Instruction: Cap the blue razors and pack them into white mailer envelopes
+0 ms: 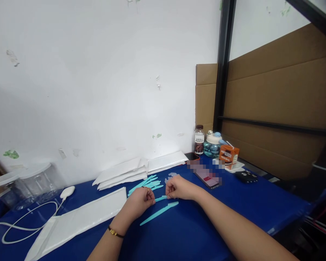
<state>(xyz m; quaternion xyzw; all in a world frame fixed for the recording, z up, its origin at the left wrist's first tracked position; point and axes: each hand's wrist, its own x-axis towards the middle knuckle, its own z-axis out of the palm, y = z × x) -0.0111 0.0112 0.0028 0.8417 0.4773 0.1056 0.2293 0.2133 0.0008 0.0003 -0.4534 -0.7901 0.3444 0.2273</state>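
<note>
Over a blue-covered table, my left hand and my right hand are both closed on the ends of one thin teal plastic stick held between them. A second teal stick lies flat on the cloth just in front of my hands. Behind them, toward the wall, sits a loose pile of several more teal sticks. A gold bracelet is on my left wrist.
White padded envelopes lie at the left and are stacked by the wall. Clear plastic jars and a white cable sit far left. A phone, brown bottle, blue-lidded jar and orange carton stand at the right. Cardboard panels rise behind.
</note>
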